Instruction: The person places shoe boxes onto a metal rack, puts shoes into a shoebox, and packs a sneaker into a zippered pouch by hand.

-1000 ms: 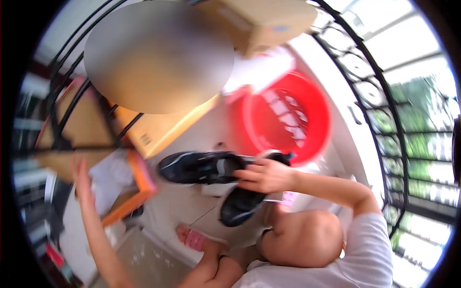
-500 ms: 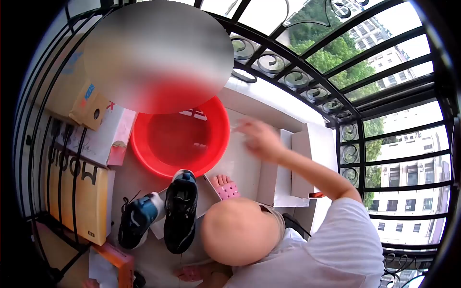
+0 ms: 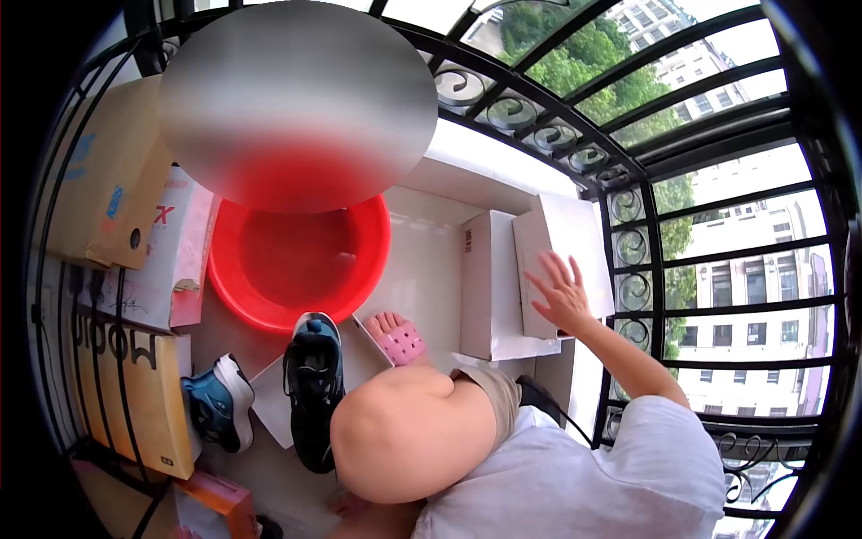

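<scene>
My right hand (image 3: 560, 293) is open with its fingers spread, in front of a white shoe box (image 3: 561, 242) by the railing. Whether it touches the box I cannot tell. My left hand is out of view. A black sneaker with blue at one end (image 3: 312, 395) stands beside my bare knee (image 3: 391, 440). Left of it, a teal and black sneaker (image 3: 215, 404) is tipped over, its pale sole turned to the right, close to a yellow box. Beyond the shoes sits a red basin (image 3: 377, 269) holding water; a blurred patch covers its far edge.
Another white box (image 3: 489, 278) stands beside the first. Stacked at left are a yellow shoe box (image 3: 135, 395), a white and pink box (image 3: 171, 260) and a brown carton (image 3: 108, 171). An orange box (image 3: 229, 503) lies lower left. Black railings (image 3: 655, 287) enclose the space. My foot wears a pink slipper (image 3: 400, 341).
My right hand has swung from near the basin to the white box, its fingers now spread. The teal sneaker has gone from upright to tipped, further left. The view has shifted slightly.
</scene>
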`<state>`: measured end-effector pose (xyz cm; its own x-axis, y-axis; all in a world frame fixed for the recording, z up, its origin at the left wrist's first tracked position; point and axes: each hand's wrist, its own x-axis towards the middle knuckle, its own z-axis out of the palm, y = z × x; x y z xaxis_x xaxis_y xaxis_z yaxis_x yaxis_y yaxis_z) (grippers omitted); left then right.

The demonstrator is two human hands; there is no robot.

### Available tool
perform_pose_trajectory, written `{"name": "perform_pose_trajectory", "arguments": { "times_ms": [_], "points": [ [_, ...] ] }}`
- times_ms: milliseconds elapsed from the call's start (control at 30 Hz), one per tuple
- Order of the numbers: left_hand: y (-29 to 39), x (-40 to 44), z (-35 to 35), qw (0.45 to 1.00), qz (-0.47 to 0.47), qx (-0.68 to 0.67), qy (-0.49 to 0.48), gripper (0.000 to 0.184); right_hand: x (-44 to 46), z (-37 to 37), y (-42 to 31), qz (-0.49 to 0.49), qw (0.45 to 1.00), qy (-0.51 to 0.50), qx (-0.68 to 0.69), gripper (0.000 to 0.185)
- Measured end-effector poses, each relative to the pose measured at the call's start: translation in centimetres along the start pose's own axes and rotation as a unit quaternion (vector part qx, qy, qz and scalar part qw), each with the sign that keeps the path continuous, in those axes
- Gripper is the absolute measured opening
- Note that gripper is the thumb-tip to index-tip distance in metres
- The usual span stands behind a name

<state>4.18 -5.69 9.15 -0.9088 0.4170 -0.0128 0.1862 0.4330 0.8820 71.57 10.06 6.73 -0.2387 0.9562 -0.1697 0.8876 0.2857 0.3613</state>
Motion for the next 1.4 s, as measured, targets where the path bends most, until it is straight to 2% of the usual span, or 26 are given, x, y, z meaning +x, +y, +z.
{"name": "perform_pose_trajectory", "arguments": {
  "times_ms": [33,100,133,167,233,333,433,467,533,567,600,667,700,733,800,867,933,967,1067,1100,1133,1200,1267,1300,1333,1400],
  "points": [
    [0.2,-0.2,0.1,1.000,0.004,0.002,-0.003,0.040,0.2,0.7,0.6,0.004,1.000,-0.004,0.003,0.061],
    [0.4,-0.3,0.3,1.000,0.009,-0.001,-0.010,0.040,0.8,2.0,2.1,-0.127,0.971,-0.139,-0.147,0.020],
    [0.4,-0.2,0.3,1.000,0.008,-0.002,-0.011,0.040,1.2,2.1,3.0,-0.125,0.971,-0.142,-0.147,0.020],
    [0.4,-0.2,0.4,1.000,0.008,-0.001,-0.013,0.040,1.7,1.5,3.8,-0.166,0.962,-0.154,-0.152,0.010],
    [0.5,-0.3,0.8,1.000,0.010,0.006,-0.024,0.040,2.2,0.3,5.6,-0.231,0.944,-0.154,-0.180,0.019],
    [1.1,-0.5,1.5,0.999,0.013,0.008,-0.034,0.040,1.6,-2.9,8.7,-0.186,0.957,-0.145,-0.171,0.020],
    [1.3,-0.7,2.2,0.999,0.011,0.012,-0.046,0.040,-0.4,-2.8,11.8,-0.078,0.962,-0.167,-0.200,0.016],
    [1.4,-0.8,2.5,0.999,0.011,0.010,-0.049,0.039,-0.9,-2.3,12.1,-0.075,0.963,-0.166,-0.201,0.016],
    [1.6,-1.1,3.2,0.998,0.015,0.010,-0.055,0.039,-1.9,-0.7,12.8,0.054,0.967,-0.184,-0.167,0.013],
    [1.6,-0.9,3.4,0.998,0.014,0.012,-0.058,0.039,-1.8,-0.8,12.1,0.085,0.961,-0.209,-0.162,0.011],
    [1.6,-0.9,3.5,0.998,0.012,0.008,-0.058,0.039,-1.9,0.3,12.0,0.148,0.953,-0.246,-0.093,0.013],
    [1.7,-1.0,3.8,0.998,0.011,0.009,-0.063,0.039,-2.0,0.5,10.7,0.276,0.930,-0.229,0.085,0.035],
    [1.7,-1.0,4.0,0.998,0.010,0.008,-0.063,0.039,-2.1,1.1,10.5,0.298,0.917,-0.218,0.151,0.050],
    [1.7,-1.1,4.2,0.998,0.010,0.012,-0.066,0.039,-2.4,2.1,10.2,0.298,0.917,-0.217,0.151,0.050],
    [1.8,-1.2,4.4,0.997,0.009,0.010,-0.070,0.039,-2.6,3.1,8.8,0.270,0.959,-0.031,0.075,0.051],
    [1.9,-1.3,4.6,0.997,0.010,0.014,-0.075,0.039,-2.4,3.6,8.5,0.247,0.967,-0.043,0.048,0.052],
    [2.0,-1.4,4.8,0.997,0.009,0.015,-0.076,0.039,-2.0,4.3,8.5,0.214,0.971,0.026,0.099,0.049],
    [2.0,-1.5,4.9,0.997,0.009,0.016,-0.076,0.039,-1.6,4.5,8.2,0.213,0.972,0.025,0.100,0.049],
    [1.9,-1.7,5.1,0.996,0.011,0.014,-0.082,0.039,-0.4,5.3,6.7,0.329,0.927,-0.034,0.176,0.045],
    [1.9,-1.7,5.1,0.996,0.012,0.011,-0.084,0.039,0.3,5.3,6.9,0.321,0.931,-0.110,0.136,0.043],
    [1.8,-1.8,5.0,0.996,0.012,0.010,-0.085,0.039,0.9,5.1,7.1,0.318,0.932,-0.109,0.136,0.043],
    [1.7,-1.9,4.8,0.996,0.012,0.009,-0.090,0.039,1.6,4.3,7.0,0.274,0.927,-0.225,0.118,0.038],
    [1.5,-2.1,4.7,0.996,0.013,0.005,-0.092,0.038,0.7,4.0,7.6,0.266,0.935,-0.185,0.145,0.033],
    [1.5,-2.1,4.6,0.996,0.014,0.003,-0.094,0.038,0.0,3.4,8.2,0.264,0.930,-0.141,0.215,0.031],
    [1.4,-2.2,4.5,0.995,0.014,0.003,-0.098,0.038,-0.8,2.7,9.0,0.262,0.918,-0.098,0.282,0.028],
    [1.2,-2.2,4.7,0.994,0.014,0.000,-0.107,0.038,-2.2,0.8,11.0,0.306,0.888,-0.089,0.332,0.025]
  ]
}}
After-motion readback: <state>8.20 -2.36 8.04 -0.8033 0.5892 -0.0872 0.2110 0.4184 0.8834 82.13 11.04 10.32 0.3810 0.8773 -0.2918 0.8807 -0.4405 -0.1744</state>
